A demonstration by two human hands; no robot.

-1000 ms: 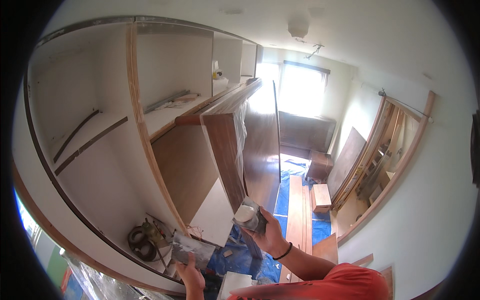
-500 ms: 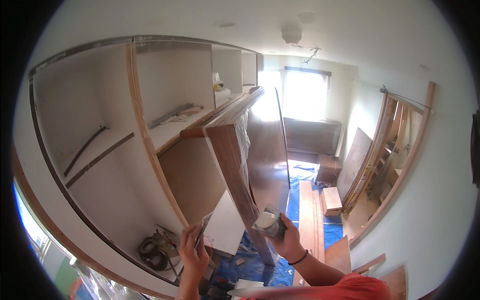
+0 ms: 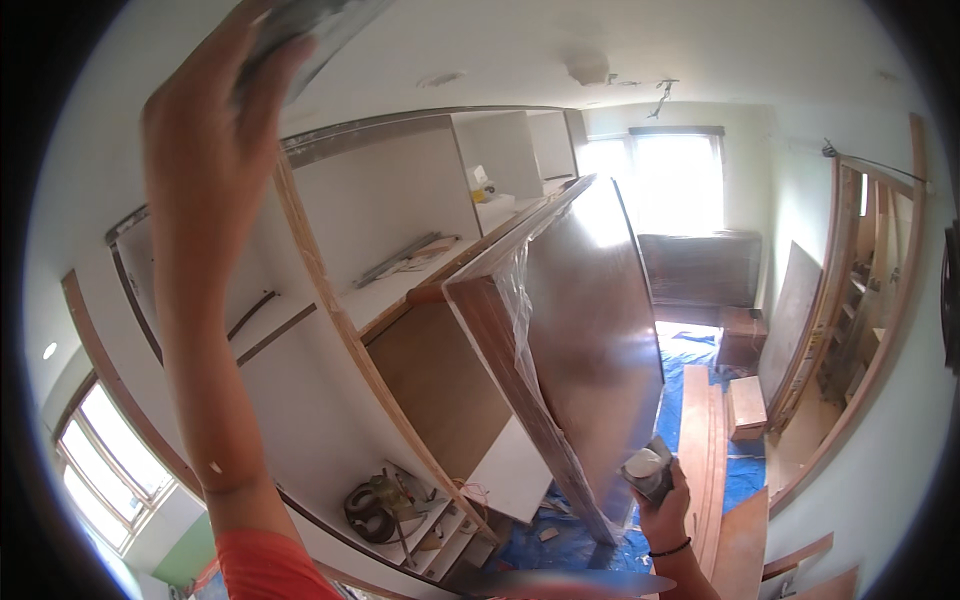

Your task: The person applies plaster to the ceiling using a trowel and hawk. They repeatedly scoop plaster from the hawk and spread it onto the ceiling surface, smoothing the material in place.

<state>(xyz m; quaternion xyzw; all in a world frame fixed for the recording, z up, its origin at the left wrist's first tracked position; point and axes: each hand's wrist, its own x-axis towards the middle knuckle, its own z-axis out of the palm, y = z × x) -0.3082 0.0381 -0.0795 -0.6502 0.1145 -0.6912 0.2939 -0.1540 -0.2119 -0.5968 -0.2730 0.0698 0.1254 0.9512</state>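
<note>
My left arm is raised up the left side of the view. Its hand [image 3: 205,130] is closed around a flat grey putty knife [image 3: 318,42], held against or close under the ceiling; whether it touches cannot be told, and its tip is blurred. Low at the right, my right hand [image 3: 668,515] grips a small grey metal plate [image 3: 657,486]. A lump of white putty [image 3: 642,462] lies on that plate. A dark band circles my right wrist.
White built-in shelving [image 3: 380,180] runs along the left. A large brown panel in plastic film [image 3: 580,310] leans out from it. Planks [image 3: 697,440] lie on a blue tarp [image 3: 745,475]. The ceiling [image 3: 500,60] has a patched spot and hanging wires [image 3: 660,97].
My left hand has risen from waist level to the ceiling with the putty knife. My right hand with the plate sits lower and further right in view, and the view has shifted.
</note>
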